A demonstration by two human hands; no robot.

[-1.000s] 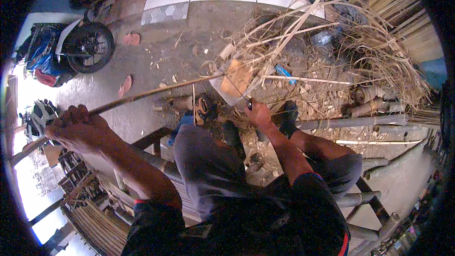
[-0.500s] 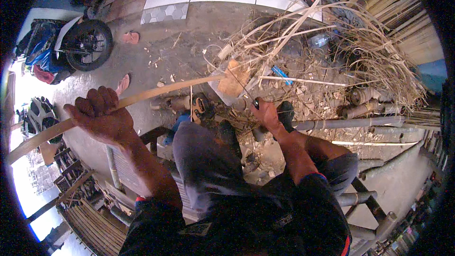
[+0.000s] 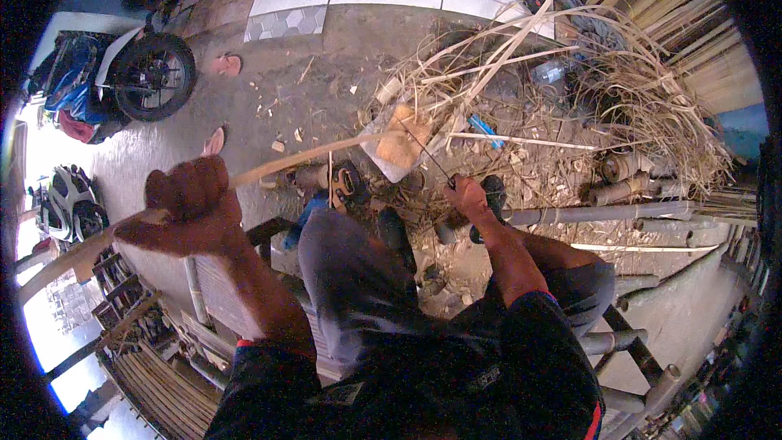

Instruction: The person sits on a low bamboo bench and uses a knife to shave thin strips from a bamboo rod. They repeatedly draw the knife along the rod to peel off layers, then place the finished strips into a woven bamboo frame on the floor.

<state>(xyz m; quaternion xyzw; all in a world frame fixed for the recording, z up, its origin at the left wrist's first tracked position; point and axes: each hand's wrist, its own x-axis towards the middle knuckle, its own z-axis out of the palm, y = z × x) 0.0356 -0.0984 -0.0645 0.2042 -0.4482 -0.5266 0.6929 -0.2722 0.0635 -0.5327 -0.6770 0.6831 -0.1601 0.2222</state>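
Observation:
My left hand (image 3: 191,208) is closed around a long, pale bamboo strip (image 3: 297,157), blurred by motion. The strip runs from the lower left past my fist to a tan pad (image 3: 404,135) on a whitish sheet (image 3: 381,160). My right hand (image 3: 471,198), in front of my right knee, grips a thin-bladed knife (image 3: 434,160) by its dark handle, mostly hidden in the fingers. Its narrow blade slants up and left over the pad, near the strip's far end. Whether blade and strip touch, I cannot tell.
Curly bamboo shavings (image 3: 643,94) heap up at the right, with a clear plastic bottle (image 3: 550,72) and a blue object (image 3: 486,130) nearby. Bamboo poles (image 3: 603,212) lie to the right. A motorbike wheel (image 3: 153,77) and pink sandals (image 3: 213,142) are at the left.
My left fist has turned over around the strip and shifted a little right. My right hand has moved slightly right and down with the knife, and more of the blade shows.

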